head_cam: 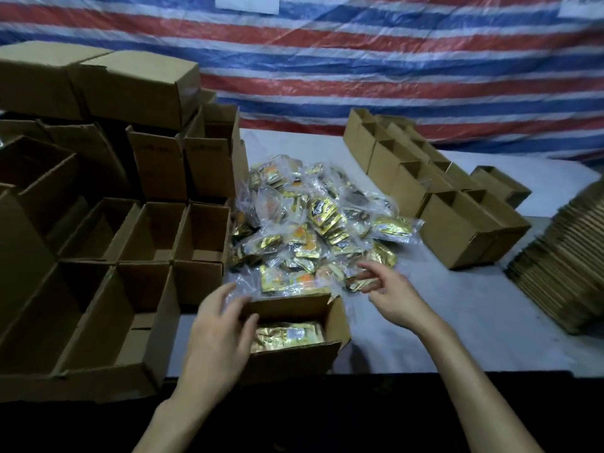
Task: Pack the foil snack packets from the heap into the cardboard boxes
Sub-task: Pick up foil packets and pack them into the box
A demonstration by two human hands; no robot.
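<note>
Foil packets [313, 223] heaped, left hand [222, 335] curled round box [287, 358] end — right hand [395, 299] grip half-open, touching them

Left hand [219, 335] hides box [294, 307] corner; heap [313, 223] print blurred; cardboard stack [565, 256] cut off right.

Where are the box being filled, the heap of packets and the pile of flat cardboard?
box being filled [294, 361]: head view, its front wall.
heap of packets [322, 212]: head view, a packet near its middle.
pile of flat cardboard [562, 256]: head view, its stacked edges.
</note>
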